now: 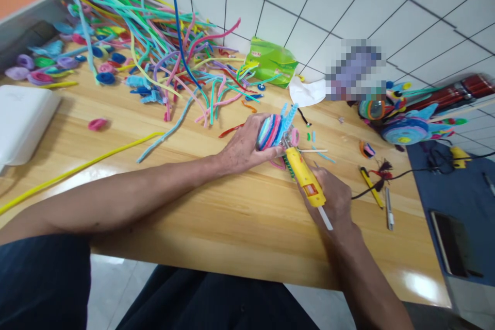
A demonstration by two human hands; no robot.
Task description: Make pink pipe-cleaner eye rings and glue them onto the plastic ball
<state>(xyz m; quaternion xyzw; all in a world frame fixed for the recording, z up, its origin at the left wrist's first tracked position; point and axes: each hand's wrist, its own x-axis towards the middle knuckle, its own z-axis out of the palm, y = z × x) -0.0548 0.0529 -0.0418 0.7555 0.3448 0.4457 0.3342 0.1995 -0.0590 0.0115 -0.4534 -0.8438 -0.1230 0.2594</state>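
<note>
My left hand [249,147] is closed around a striped pipe-cleaner craft piece [270,131], banded in pink, blue and turquoise with light-blue fuzzy prongs rising from its top. In my right hand [332,191] is a yellow hot glue gun [307,178], a white glue stick [325,218] poking out of its rear end. The gun's nozzle end is close to the right side of the craft piece; whether it touches cannot be made out. Beside them on the table lie a thin wooden stick [315,150] and small green and blue snippets.
A heap of colourful pipe cleaners [154,36] covers the back left. Finished pipe-cleaner figures [406,131] stand at the right, near a red flask [464,90]. A yellow pen-like tool [371,188], a cutter knife [389,209] and the gun's black cord [390,178] lie right of my hand.
</note>
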